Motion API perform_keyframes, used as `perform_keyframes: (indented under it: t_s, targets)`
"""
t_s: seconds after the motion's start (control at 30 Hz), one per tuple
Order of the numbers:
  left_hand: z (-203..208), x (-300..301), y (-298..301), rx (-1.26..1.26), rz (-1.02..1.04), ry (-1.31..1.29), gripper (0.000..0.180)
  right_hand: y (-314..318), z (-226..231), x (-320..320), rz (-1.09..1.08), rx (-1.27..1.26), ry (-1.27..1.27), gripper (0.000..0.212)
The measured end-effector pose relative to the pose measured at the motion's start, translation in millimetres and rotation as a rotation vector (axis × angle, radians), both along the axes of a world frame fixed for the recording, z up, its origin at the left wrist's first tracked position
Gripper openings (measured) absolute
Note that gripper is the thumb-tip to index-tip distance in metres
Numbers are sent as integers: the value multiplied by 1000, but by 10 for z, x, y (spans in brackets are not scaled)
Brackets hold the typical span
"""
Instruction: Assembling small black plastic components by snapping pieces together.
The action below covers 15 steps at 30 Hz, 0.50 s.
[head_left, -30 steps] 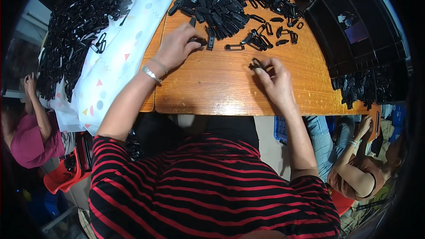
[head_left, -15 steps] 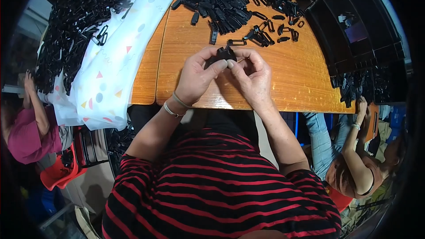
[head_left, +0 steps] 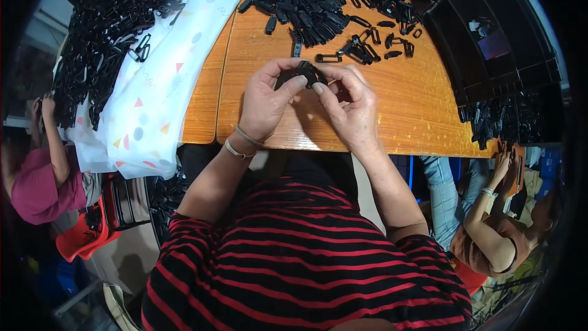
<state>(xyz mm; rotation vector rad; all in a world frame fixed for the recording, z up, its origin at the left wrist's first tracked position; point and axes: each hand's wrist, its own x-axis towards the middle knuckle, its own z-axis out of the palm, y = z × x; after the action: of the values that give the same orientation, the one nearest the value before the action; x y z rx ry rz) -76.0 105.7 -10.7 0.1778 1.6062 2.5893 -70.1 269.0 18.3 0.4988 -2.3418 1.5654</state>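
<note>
Between my two hands, just above the near part of the wooden table [head_left: 257, 129], is a small black plastic part [head_left: 311, 73]. My left hand [head_left: 267, 95] pinches its left side between thumb and fingers. On its right side, the thumb and curled fingers of my right hand [head_left: 352, 101] grip it. My fingertips cover much of the part, so its exact shape cannot be made out. Beyond my hands lie a long black frame-shaped piece [head_left: 328, 58] and a narrow upright black piece [head_left: 297, 43].
A large heap of black plastic parts [head_left: 306, 9] covers the table's far side. At left, another heap [head_left: 116, 30] rests on a white patterned sheet [head_left: 147, 98]. A black bin [head_left: 490, 37] stands at right. Co-workers sit on both sides, their hands at the parts.
The black part has turned between my fingers, and my left fingers have shifted along it. At right, the co-worker's arm has moved slightly; at left, the other co-worker's hands have shifted too.
</note>
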Motion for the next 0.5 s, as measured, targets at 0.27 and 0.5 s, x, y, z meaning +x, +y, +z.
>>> perform_keyframes:
  t_s: [0.27, 0.5]
  targets:
    - [-11, 77, -16, -153, 47, 90, 27, -16, -91, 44, -7, 164, 115, 24]
    - [-17, 282, -22, -177, 55, 76, 22, -208, -271, 202, -121, 99, 77, 45]
